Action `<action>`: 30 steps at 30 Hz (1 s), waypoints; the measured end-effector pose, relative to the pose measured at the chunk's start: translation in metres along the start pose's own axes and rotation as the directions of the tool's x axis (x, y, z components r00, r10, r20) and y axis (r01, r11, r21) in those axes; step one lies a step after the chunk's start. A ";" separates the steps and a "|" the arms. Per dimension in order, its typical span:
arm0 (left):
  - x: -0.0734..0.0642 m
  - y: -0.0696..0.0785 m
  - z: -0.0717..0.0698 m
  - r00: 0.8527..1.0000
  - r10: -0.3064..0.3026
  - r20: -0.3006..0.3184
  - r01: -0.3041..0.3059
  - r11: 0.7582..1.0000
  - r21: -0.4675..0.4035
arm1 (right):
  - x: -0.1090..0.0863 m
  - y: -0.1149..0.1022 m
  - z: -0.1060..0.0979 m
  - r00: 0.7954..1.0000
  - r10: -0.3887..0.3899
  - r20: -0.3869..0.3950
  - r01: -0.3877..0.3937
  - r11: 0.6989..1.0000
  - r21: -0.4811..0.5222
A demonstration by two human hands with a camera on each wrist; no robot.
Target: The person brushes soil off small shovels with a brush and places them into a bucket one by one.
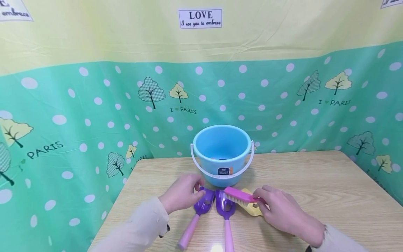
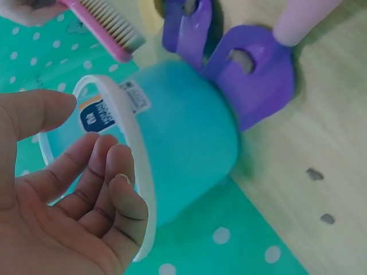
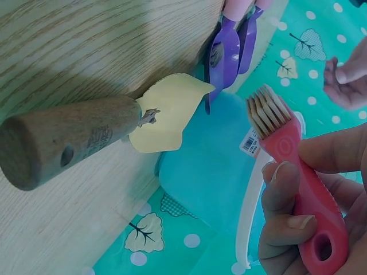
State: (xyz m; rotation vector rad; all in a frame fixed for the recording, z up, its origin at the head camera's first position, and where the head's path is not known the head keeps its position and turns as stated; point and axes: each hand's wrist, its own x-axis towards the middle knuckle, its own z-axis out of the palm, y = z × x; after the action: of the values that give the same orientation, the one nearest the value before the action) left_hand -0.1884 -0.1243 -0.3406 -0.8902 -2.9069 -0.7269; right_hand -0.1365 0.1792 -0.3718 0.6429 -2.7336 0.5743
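A pink brush (image 1: 240,196) with pale bristles is in my right hand (image 1: 280,208), gripped by its handle above a yellow trowel (image 1: 253,209). That trowel has a wooden handle (image 3: 74,134) in the right wrist view. Two purple trowels (image 1: 202,204) with pink handles lie side by side in front of a blue bucket (image 1: 221,150). Small grey-brown patches show on the purple and yellow blades. Over the left purple blade hovers my left hand (image 1: 182,194), its fingers loosely bent around nothing. The bucket stands upright, its white handle (image 1: 195,162) hanging forward.
Behind the wooden table (image 1: 302,175) hangs a green and yellow curtain (image 1: 270,98) with white dots and printed trees. Little grey bits (image 2: 314,173) appear on the tabletop in the left wrist view. Something dark lies low inside the bucket, too small to tell.
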 end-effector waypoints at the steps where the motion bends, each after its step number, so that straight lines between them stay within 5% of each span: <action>1: -0.002 -0.001 0.002 1.000 -0.008 0.002 0.008 1.000 -0.004 | 0.000 0.000 0.000 1.000 0.003 0.003 -0.003 1.000 0.001; 14: -0.025 -0.016 0.026 0.997 -0.080 0.022 0.081 0.995 -0.049 | 0.000 0.000 0.002 0.999 -0.024 -0.023 0.023 1.000 -0.005; 30: -0.045 -0.016 0.045 0.976 -0.200 0.090 0.207 0.976 -0.075 | 0.000 0.000 0.002 1.000 -0.016 -0.018 0.016 1.000 -0.001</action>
State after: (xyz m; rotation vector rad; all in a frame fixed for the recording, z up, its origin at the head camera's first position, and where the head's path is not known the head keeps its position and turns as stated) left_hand -0.1542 -0.1394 -0.3942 -0.6476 -3.0943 -0.8495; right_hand -0.1368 0.1786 -0.3742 0.6555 -2.7099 0.5718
